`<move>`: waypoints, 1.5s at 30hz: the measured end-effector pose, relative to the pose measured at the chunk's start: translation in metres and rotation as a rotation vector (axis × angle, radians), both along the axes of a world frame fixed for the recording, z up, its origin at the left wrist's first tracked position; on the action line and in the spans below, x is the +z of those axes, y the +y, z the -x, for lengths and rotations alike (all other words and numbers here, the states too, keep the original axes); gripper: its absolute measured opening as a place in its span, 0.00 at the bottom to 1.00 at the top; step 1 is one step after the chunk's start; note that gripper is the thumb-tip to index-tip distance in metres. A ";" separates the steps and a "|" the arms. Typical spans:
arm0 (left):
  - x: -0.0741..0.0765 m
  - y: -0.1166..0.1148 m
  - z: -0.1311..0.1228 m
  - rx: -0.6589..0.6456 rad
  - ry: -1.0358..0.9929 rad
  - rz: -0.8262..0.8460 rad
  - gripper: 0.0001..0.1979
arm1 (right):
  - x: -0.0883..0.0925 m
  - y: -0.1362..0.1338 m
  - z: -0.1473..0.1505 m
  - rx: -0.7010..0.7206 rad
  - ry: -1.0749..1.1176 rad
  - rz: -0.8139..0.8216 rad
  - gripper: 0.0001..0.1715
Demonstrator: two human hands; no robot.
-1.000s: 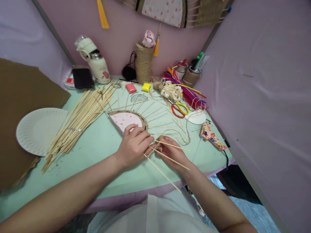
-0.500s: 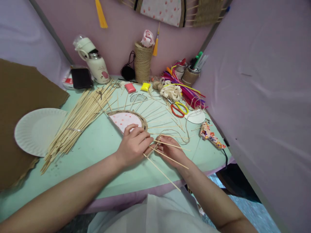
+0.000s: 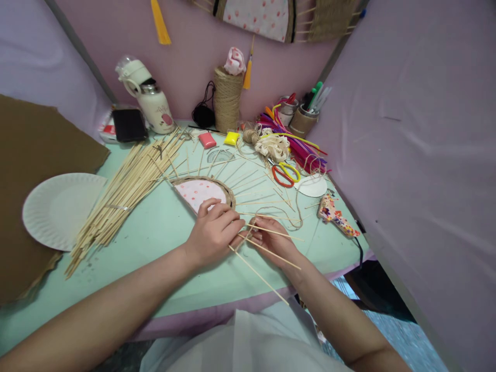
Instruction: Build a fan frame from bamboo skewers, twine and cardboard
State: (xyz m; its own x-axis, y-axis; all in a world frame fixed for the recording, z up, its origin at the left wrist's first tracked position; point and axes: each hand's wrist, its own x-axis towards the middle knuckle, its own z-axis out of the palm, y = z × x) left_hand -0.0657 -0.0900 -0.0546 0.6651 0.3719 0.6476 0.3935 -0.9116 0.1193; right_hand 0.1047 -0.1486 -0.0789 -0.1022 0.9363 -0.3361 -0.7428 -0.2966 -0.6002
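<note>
The left hand point(image 3: 213, 232) lies palm down with its fingers half bent and grips nothing, its fingertips pressing on the near edge of the pink dotted half-disc point(image 3: 199, 190), which has a twine rim and lies flat in the middle of the green table point(image 3: 155, 232). The right hand point(image 3: 273, 243) is just beside it, fingertips almost touching the left ones. Its fingers are curled among the thin skewers point(image 3: 258, 274) that spread out from the half-disc, but I cannot tell if it really pinches one. A bundle of bamboo sticks point(image 3: 124, 194) lies on the left, well apart.
</note>
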 end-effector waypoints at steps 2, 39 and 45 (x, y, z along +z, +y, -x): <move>0.000 0.000 0.000 -0.001 0.004 0.001 0.04 | 0.000 0.000 0.000 -0.012 0.004 0.002 0.13; 0.009 -0.061 0.041 0.355 -0.653 1.232 0.18 | 0.020 -0.027 -0.040 0.071 0.022 0.230 0.13; 0.003 -0.078 0.019 0.290 -1.183 1.967 0.16 | 0.023 -0.027 -0.040 0.077 0.004 0.201 0.11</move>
